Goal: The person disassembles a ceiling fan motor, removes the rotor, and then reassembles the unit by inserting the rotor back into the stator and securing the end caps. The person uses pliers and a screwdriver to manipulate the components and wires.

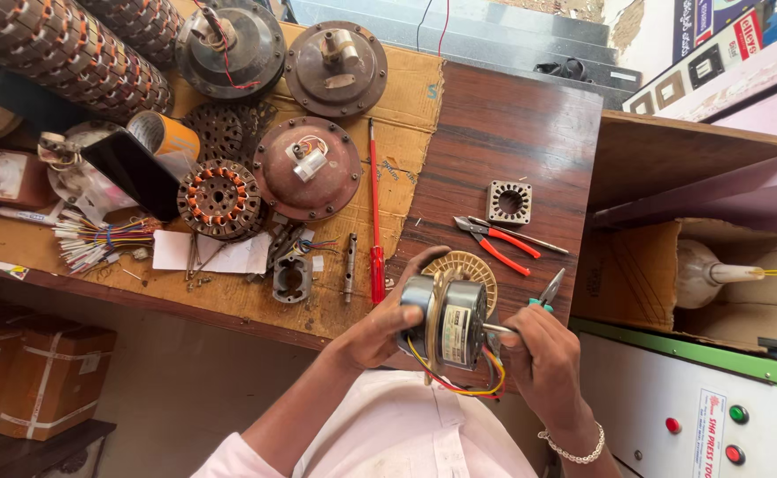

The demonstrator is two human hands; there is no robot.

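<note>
Left hand [380,326]: comes in from 7 o'clock, fingers curled tight, thumb up toward 1 o'clock. Right hand [543,358]: comes in from 5 o'clock, fist closed, knuckles up, bracelet on wrist. Both forearms bare.

A dark wood-grain tabletop [512,124], partly covered by brown cardboard sheet [406,97], runs across the view in bright daylight. Beside it stands a lower wooden shelf [672,159] over an open cardboard box [636,274]. Taped cartons [34,372] sit underneath, a green-edged white cabinet [672,398] opposite.
</note>
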